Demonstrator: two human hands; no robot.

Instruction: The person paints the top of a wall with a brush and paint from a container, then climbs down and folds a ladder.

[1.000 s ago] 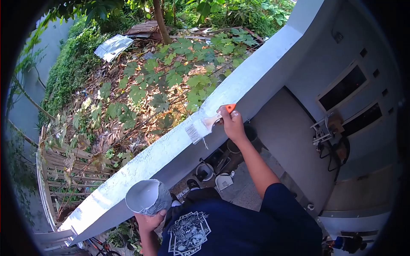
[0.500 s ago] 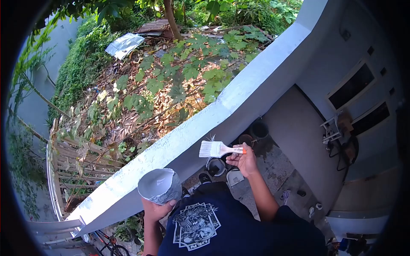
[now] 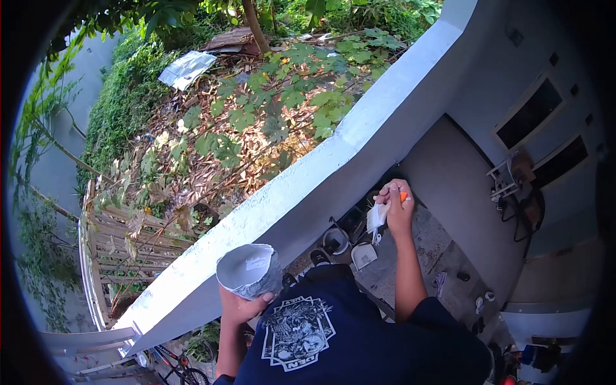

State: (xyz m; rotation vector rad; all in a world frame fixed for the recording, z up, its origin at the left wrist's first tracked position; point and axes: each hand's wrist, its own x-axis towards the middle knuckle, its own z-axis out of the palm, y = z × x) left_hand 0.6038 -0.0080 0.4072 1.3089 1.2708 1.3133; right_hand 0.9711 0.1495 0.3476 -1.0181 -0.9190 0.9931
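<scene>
A cut-off tub with pale grey paint inside and a paint-smeared outer wall rests in my left hand. My left thumb presses against its near side. My right hand is closed round a paintbrush with an orange handle end. White bristles point down and slightly left, away from the wall top. Close to both hands runs the white wall, its top crossing diagonally, with the tub just on the near side of it.
Far below lies a paved floor with a bucket, a white dustpan-like piece and shoes. Beyond the wall are dry leaves and leafy plants. A wooden slatted fence stands left, and a bicycle is below.
My right hand has moved right and up with the paintbrush, whose bristles have turned from pointing left to pointing down. The tub has shifted slightly right and down in view.
</scene>
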